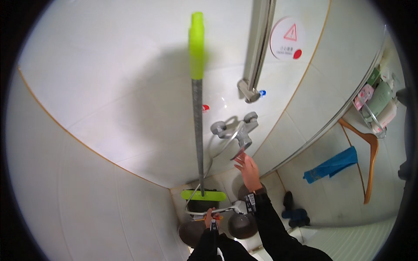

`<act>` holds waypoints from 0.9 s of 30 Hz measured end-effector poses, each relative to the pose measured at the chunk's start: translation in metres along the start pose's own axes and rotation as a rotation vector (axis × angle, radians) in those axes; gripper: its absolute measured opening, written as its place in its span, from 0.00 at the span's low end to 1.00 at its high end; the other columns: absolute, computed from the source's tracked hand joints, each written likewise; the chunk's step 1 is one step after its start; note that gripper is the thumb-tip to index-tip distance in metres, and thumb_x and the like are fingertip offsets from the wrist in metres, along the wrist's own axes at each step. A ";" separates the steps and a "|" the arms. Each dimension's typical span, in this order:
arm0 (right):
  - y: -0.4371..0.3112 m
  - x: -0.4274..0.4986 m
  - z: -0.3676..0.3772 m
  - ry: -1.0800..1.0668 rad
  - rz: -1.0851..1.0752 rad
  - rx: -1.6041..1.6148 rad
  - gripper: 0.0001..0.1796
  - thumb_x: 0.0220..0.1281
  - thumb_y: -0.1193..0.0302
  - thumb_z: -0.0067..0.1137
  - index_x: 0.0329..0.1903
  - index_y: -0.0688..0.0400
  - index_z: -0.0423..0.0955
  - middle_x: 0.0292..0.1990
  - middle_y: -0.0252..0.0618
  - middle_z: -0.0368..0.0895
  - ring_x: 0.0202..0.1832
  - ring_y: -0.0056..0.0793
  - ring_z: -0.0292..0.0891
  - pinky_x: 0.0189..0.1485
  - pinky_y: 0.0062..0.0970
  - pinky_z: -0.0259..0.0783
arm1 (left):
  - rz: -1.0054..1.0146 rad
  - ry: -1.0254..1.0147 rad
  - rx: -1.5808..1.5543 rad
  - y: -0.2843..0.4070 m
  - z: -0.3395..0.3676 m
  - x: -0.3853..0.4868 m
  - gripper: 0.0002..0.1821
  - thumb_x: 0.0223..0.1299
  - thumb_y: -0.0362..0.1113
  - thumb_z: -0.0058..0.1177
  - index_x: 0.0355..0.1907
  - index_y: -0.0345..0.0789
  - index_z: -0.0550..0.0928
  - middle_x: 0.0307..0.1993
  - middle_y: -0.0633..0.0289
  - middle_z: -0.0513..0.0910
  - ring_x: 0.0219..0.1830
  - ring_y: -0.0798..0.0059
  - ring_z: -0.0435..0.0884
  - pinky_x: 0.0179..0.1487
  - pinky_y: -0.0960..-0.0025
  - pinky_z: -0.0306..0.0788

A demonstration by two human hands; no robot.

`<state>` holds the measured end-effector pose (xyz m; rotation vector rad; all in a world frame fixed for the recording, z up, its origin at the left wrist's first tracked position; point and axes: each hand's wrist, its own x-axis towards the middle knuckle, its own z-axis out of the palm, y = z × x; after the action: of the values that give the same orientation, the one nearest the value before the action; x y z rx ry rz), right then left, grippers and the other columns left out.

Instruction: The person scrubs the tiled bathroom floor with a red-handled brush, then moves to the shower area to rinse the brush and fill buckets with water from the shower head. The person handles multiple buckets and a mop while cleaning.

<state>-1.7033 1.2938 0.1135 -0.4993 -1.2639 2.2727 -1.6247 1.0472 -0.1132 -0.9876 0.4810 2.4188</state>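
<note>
My right hand [249,169] reaches up to the lever of a grey wall-mounted shower mixer tap [241,133], fingers spread at the lever's tip. Low in the view, my left hand [210,218] is closed around something thin with an orange-red part; its exact kind cannot be told. A silver shower hose [209,212] passes by that hand, and a white shower head [240,207] lies near my right sleeve. In front stands a long pole with a lime-green grip [197,45] and a lime-green floor-brush or squeegee head [204,195].
Dark round basins or stools [243,225] stand at my feet. On the right, a wooden hanger [373,163] carries a blue cloth [333,164], below a wire shelf of bottles [378,98]. A metal rail [261,42] runs down the wall. Dark shoes [295,217] lie lower right.
</note>
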 end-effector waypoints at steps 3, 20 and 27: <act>-0.003 0.014 0.003 -0.133 0.103 0.193 0.21 0.72 0.62 0.37 0.57 0.65 0.63 0.52 0.46 0.72 0.51 0.38 0.73 0.56 0.34 0.67 | -0.019 0.039 -0.069 -0.035 -0.010 0.015 0.08 0.61 0.33 0.52 0.35 0.31 0.72 0.30 0.59 0.74 0.18 0.81 0.60 0.26 0.73 0.63; -0.001 0.008 -0.017 -0.329 0.009 0.384 0.22 0.71 0.67 0.36 0.60 0.70 0.59 0.55 0.52 0.69 0.58 0.44 0.67 0.62 0.41 0.62 | -0.082 0.108 -0.016 -0.150 -0.062 0.073 0.09 0.58 0.33 0.55 0.35 0.30 0.73 0.19 0.64 0.65 0.17 0.77 0.60 0.33 0.69 0.61; 0.058 -0.073 -0.118 0.032 0.032 -0.025 0.17 0.70 0.66 0.41 0.49 0.68 0.69 0.38 0.47 0.79 0.41 0.32 0.76 0.48 0.32 0.70 | -0.176 -0.034 -0.269 -0.169 -0.087 0.087 0.06 0.58 0.32 0.54 0.34 0.33 0.75 0.31 0.60 0.76 0.17 0.77 0.62 0.34 0.70 0.62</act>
<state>-1.5954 1.3055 0.0097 -0.5659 -1.2783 2.2685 -1.5377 1.1699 -0.2577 -1.0477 0.0525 2.3748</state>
